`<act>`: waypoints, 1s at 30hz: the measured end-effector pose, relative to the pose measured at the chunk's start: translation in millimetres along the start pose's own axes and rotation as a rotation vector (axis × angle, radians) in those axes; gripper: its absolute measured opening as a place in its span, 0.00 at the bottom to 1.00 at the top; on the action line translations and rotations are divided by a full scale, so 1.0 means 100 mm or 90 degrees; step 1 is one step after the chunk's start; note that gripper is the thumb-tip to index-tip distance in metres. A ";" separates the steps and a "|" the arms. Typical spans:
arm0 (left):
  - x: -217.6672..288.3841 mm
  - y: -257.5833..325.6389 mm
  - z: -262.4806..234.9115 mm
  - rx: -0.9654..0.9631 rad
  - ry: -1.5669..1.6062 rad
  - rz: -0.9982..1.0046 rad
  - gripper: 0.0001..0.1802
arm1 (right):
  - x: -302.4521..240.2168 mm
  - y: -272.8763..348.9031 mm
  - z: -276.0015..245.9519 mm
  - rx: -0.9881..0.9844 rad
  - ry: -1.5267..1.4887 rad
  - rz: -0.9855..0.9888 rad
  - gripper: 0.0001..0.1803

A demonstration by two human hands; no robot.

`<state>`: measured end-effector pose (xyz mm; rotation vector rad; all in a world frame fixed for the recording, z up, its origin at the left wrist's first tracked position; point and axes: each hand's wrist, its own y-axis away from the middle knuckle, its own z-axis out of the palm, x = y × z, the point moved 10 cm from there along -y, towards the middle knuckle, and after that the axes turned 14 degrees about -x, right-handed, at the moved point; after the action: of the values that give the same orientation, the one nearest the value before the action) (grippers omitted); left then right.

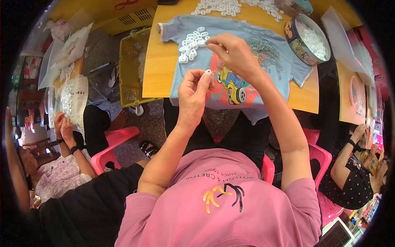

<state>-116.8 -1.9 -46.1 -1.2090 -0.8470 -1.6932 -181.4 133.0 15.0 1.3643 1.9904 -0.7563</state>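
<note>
The person is wearing a pink short-sleeved T-shirt, its sleeves ending above the elbows and leaving both forearms bare. On the shirt's chest, a yellow and black looping emblem is showing, with a curved line of dark lettering just beside it. Dark trousers are covering the legs beyond the shirt.

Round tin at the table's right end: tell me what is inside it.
The round tin holds a heap of small white rings, like those piled on the blue T-shirt. The tin's wall hides the lower layers and bottom.
</note>
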 end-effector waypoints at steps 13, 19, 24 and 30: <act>0.05 -0.04 -0.13 -0.006 0.058 0.063 0.07 | 0.06 -0.31 0.25 0.011 0.250 -0.042 0.12; 0.14 -0.05 -0.06 0.006 0.045 0.071 0.06 | 0.31 0.01 0.14 -0.004 -0.189 0.092 0.12; 0.22 -0.09 0.22 -0.049 0.067 0.105 0.06 | 0.32 0.51 0.32 -0.053 -0.699 0.188 0.14; 0.21 -0.08 0.51 -0.114 0.070 0.088 0.05 | 0.24 0.90 0.18 0.007 -0.827 0.130 0.16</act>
<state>-108.9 40.9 -10.7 -1.2509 -0.5411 -1.7330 -100.9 161.9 -24.9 0.6814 0.8003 -1.1314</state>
